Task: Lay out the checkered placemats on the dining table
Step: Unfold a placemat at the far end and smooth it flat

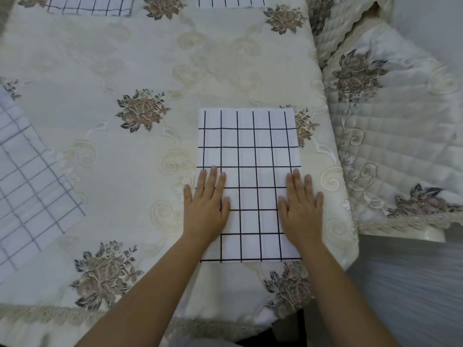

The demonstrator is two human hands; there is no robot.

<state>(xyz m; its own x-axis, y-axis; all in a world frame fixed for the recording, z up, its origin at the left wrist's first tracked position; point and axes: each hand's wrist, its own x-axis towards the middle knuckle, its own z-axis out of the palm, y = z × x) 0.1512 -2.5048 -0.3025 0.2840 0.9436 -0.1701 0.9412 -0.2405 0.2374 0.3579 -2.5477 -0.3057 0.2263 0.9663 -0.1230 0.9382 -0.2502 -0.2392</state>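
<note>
A white placemat with a black grid [250, 156] lies flat on the dining table [125, 61], near the table's right front corner. My left hand [206, 204] rests palm down on its left edge, fingers together and straight. My right hand [302, 206] presses flat on its right edge the same way. Neither hand grips anything. A second checkered placemat [27, 186] lies at the table's left side, partly out of view. Two more placemats lie at the far edge, one at the back left [90, 5] and one at the back middle [230, 1].
The table wears a cream embroidered cloth with brown flower motifs [141, 110]. A chair with a matching quilted cover [390, 136] stands close to the table's right side. Grey floor [406, 291] shows at the lower right.
</note>
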